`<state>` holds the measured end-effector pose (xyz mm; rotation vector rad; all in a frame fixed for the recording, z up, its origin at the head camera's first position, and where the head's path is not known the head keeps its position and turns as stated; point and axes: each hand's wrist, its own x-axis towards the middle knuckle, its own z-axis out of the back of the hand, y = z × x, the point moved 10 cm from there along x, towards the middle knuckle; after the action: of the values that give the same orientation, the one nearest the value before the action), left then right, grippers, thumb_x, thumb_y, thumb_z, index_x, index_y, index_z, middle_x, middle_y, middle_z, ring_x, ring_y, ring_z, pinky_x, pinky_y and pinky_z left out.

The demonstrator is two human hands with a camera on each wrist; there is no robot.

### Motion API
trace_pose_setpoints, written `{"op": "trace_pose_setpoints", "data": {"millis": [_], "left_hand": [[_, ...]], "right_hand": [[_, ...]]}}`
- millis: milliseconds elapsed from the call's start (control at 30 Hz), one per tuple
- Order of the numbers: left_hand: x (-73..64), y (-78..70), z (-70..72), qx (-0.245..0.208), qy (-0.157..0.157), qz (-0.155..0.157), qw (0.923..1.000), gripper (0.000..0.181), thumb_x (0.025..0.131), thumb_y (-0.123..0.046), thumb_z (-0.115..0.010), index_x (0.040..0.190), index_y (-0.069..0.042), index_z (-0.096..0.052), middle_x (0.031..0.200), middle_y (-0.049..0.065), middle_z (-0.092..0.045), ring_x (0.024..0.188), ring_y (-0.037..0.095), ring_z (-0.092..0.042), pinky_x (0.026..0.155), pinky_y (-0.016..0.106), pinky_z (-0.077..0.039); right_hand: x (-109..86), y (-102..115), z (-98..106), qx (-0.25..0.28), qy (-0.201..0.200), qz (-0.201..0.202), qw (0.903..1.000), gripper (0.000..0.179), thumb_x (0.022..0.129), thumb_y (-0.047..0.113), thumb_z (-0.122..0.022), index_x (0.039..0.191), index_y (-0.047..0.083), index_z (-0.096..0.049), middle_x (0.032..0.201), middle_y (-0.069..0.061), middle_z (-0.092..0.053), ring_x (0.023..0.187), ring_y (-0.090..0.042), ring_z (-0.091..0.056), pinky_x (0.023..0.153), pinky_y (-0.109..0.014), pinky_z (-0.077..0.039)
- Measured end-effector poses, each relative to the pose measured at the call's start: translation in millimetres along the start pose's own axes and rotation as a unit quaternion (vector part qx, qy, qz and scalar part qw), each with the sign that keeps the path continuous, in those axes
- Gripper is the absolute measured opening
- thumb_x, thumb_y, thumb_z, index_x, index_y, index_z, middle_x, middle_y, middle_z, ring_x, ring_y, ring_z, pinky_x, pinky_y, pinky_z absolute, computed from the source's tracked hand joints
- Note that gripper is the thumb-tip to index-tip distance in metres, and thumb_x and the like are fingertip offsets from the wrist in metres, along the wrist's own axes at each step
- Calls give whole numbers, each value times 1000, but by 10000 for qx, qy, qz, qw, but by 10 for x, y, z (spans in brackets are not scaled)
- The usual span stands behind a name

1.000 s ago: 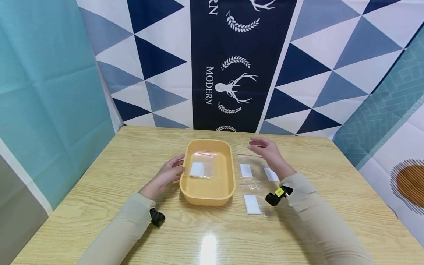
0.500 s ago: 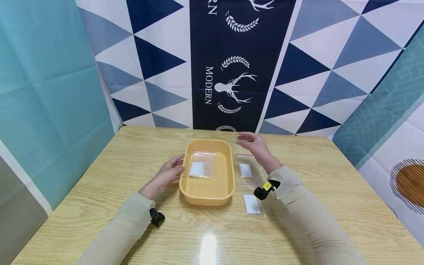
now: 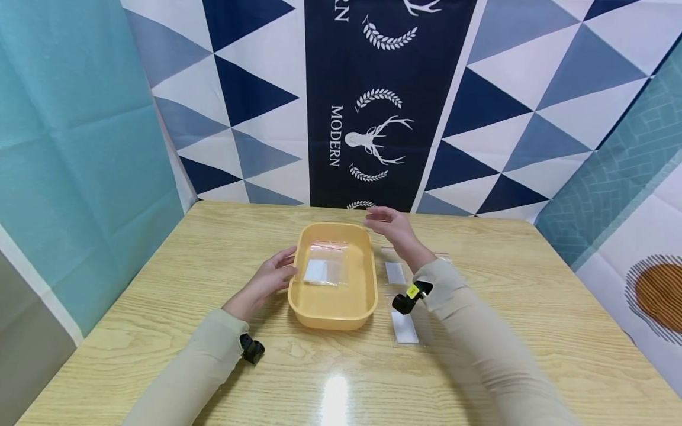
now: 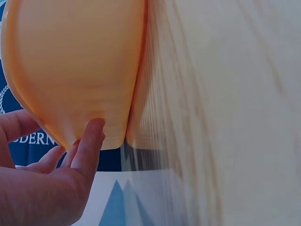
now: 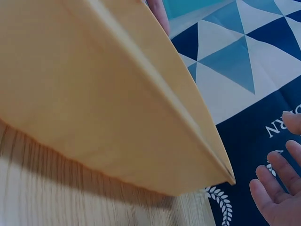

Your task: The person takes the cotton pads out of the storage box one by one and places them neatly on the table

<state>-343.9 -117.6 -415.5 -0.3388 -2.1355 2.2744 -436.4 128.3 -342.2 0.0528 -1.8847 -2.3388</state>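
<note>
On the desk (image 3: pixel 293 384), the yellow tray (image 3: pixel 330 305) stands with its long axis running near to far. The left grip (image 3: pixel 266 279), nearer to it, is unclenched, loosely extended fingers seemingly touching its left wall. Farther off, the right grip (image 3: pixel 394 229) hangs released, just off the far right corner.
</note>
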Motion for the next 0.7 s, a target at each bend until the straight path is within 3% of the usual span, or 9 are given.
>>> {"op": "trace_pose_setpoints", "data": {"millis": [267, 700], "left_hand": [[-2, -8, -10, 6, 27, -23, 10000, 60, 91, -3, -49, 147, -10, -28, 144, 18, -33, 123, 33, -44, 96, 42, -44], [-5, -18, -18, -45, 39, -86, 9999, 60, 91, -3, -49, 147, -8, -27, 144, 19, -33, 124, 34, -42, 96, 42, -44]], "right_hand": [[36, 50, -150, 73, 18, 12, 10000, 40, 85, 10, -67, 123, 3, -58, 118, -16, -59, 106, -24, -54, 97, -41, -43], [163, -42, -350, 705, -56, -460, 9964, 44, 86, 8, -66, 128, 0, -54, 120, -13, -57, 110, -25, -54, 99, -38, -42]]}}
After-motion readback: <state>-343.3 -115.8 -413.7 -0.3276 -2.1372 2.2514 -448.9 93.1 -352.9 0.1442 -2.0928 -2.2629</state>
